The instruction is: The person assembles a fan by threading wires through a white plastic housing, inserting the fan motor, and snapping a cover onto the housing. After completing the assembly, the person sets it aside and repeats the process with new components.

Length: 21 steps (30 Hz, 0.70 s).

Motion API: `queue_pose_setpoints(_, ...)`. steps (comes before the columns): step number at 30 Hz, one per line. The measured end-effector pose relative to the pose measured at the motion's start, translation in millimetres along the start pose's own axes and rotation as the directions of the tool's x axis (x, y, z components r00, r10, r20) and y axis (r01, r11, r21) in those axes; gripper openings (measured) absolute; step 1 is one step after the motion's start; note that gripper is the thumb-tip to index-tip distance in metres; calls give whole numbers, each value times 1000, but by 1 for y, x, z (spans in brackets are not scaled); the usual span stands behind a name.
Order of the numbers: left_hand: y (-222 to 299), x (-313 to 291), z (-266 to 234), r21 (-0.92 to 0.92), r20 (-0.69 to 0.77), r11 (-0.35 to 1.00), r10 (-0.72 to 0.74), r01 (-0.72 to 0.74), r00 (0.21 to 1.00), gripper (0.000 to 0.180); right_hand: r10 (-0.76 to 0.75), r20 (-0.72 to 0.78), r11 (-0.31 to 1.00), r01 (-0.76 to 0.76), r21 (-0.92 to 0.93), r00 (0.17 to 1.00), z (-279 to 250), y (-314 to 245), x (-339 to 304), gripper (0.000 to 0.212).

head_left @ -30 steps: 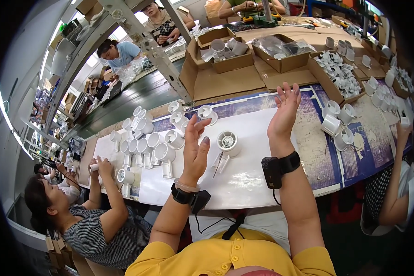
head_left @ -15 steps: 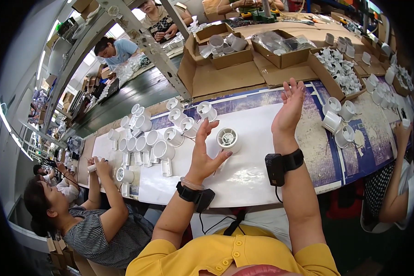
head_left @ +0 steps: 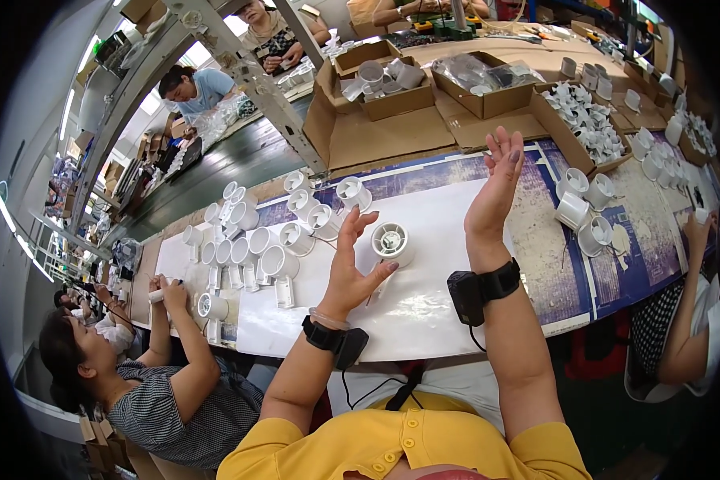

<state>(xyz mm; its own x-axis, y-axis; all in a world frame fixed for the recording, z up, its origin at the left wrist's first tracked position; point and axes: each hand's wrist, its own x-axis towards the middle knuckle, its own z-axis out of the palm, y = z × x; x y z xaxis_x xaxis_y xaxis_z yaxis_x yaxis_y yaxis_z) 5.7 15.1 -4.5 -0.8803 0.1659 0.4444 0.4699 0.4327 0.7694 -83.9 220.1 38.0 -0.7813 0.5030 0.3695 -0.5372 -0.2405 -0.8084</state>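
Observation:
A white round plastic housing with spokes inside stands upright on the white sheet in front of me. My left hand is raised just left of it, fingers stretched and thumb apart. Its thumb tip overlaps the housing's lower edge in the picture; whether they touch I cannot tell. Farther right, my right hand is held up with the palm turned inward and the fingers extended, holding nothing. Each wrist wears a black strapped device with a cable.
Several white cups and small white brackets cluster on the left. More white housings stand right. Cardboard boxes of parts line the back. A co-worker sits at left, another person's arm at right.
My right hand has shifted slightly left and up. My left hand keeps nearly the same pose beside the housing. The whole view has drifted a little.

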Motion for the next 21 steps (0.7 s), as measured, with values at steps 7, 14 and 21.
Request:
queue_pose_setpoints(7, 0, 2, 1, 7, -15, 1000, 23, -23, 1000, 93, 13, 7, 1000, -13, -18, 1000, -1, 5, 2, 66)
queue_pose_setpoints(14, -2, -1, 2, -34, -22, 999, 16, -17, 1000, 91, 24, 23, 1000, -24, -10, 999, -1, 9, 0, 65)
queue_pose_setpoints(21, -3, 0, 2, -51, -6, 999, 19, -19, 1000, 91, 32, 46, 999, -31, -20, 998, 0, 11, 0, 66)
